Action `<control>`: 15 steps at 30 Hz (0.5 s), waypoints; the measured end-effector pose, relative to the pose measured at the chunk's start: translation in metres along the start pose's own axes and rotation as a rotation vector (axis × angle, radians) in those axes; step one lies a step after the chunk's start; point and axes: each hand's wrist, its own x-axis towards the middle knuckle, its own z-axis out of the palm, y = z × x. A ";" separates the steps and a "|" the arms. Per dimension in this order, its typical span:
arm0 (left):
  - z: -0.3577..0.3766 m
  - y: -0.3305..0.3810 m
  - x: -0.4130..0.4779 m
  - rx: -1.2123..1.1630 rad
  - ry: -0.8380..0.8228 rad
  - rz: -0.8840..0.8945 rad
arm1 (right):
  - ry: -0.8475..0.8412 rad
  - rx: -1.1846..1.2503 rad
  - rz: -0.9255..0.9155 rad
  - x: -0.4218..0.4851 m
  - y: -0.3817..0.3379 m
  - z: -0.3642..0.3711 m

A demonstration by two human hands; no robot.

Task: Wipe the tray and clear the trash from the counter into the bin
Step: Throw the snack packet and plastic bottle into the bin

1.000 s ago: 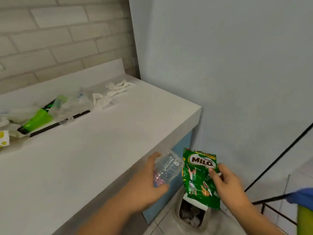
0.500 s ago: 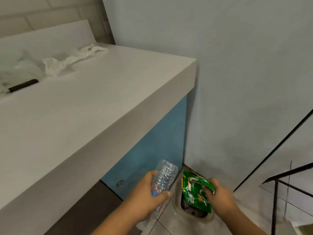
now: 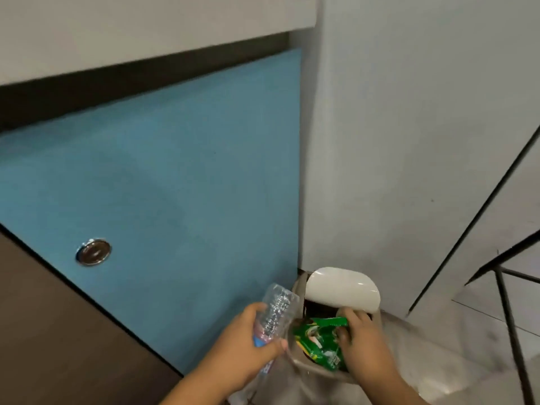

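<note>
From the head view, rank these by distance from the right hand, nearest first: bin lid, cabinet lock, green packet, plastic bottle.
From the right hand:
1. Green packet: gripped in it.
2. Bin lid: just above its fingers.
3. Plastic bottle: leftward, in the left hand.
4. Cabinet lock: far left, on the blue door.

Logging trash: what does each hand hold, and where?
Left hand holds the plastic bottle at its labelled end; right hand holds the green packet by one edge.

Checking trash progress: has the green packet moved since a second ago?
Yes. The right hand has lowered the green packet from above the bin down into its opening.
</note>
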 end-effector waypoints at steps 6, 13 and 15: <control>0.026 -0.039 0.011 -0.011 -0.014 0.042 | 0.026 -0.094 -0.010 0.002 0.016 0.016; 0.014 -0.047 0.000 -0.055 -0.036 0.024 | -0.134 -0.393 -0.047 -0.001 0.020 0.024; 0.013 -0.050 -0.002 -0.050 -0.033 0.011 | -0.172 -0.506 -0.051 -0.001 0.018 0.028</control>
